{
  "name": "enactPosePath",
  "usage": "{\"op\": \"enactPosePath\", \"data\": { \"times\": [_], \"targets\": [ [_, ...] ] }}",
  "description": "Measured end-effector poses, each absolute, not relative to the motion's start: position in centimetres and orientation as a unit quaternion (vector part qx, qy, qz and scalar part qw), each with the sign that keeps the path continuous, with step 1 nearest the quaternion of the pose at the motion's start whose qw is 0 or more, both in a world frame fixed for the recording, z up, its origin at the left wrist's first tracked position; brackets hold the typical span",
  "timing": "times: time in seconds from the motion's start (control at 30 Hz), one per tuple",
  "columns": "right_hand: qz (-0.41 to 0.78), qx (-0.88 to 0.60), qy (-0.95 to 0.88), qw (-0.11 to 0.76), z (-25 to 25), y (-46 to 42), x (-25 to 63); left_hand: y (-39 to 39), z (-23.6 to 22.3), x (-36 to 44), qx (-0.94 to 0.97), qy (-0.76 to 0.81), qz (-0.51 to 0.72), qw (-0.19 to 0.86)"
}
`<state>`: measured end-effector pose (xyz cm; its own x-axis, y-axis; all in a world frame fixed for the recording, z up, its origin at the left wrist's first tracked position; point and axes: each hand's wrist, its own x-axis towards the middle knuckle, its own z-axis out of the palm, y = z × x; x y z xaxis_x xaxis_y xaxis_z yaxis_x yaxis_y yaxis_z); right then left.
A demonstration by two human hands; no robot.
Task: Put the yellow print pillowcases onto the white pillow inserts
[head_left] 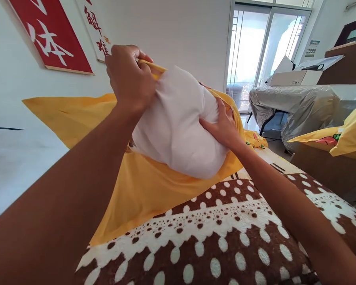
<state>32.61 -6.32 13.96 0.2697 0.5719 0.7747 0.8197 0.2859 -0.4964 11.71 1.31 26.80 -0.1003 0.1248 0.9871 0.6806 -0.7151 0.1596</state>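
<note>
A plump white pillow [178, 126] is partly inside a yellow pillowcase [142, 190], its near end bare. My left hand [131, 77] is closed around the pillowcase's upper edge, pulling it up at the pillow's upper left. On the pillow's right side, my right hand [224, 124] grips the white fabric with the thumb on top. Some of its fingers are hidden between the pillow and the yellow cloth. The case spreads out to the left and below the pillow, and the pillow's far end is out of sight.
Beneath lies a brown and white dotted blanket [195, 237]. At the right, another yellow pillow [353, 130] rests on a brown box-like surface. Farther back, a plastic-covered table [293, 99] carries a white box [296, 78]. A red banner [52, 35] hangs on the left wall.
</note>
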Motion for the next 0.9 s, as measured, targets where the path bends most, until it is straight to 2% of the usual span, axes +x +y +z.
{"op": "enactPosePath", "data": {
  "times": [0.13, 0.27, 0.4, 0.47, 0.63, 0.8, 0.9],
  "targets": [
    [-0.135, -0.657, -0.557, 0.49, 10.8, -4.0, 33.0, -3.4, 24.5, 13.2, -0.699, -0.412, -0.562, 0.163],
    [-0.158, -0.735, -0.518, 0.408, 8.3, -1.9, 34.0, -4.6, 20.9, 13.3, -0.744, -0.408, -0.456, 0.267],
    [-0.155, -0.757, -0.496, 0.397, 6.9, -0.6, 35.5, -3.1, 15.8, 13.1, -0.803, -0.364, -0.32, 0.347],
    [-0.142, -0.761, -0.488, 0.404, 6.6, -0.3, 36.3, -1.7, 12.9, 13.1, -0.813, -0.401, -0.283, 0.314],
    [-0.124, -0.788, -0.472, 0.374, 7.3, 0.2, 37.6, 3.5, 5.5, 13.3, -0.779, -0.593, -0.19, 0.08],
    [-0.054, -0.822, -0.55, 0.139, 9.0, 0.0, 39.3, 7.6, 2.1, 12.8, -0.773, -0.612, -0.169, 0.014],
    [-0.029, -0.803, -0.592, 0.068, 9.8, -0.7, 41.0, 7.6, 2.0, 12.4, -0.83, -0.529, -0.176, 0.023]
  ]
}}
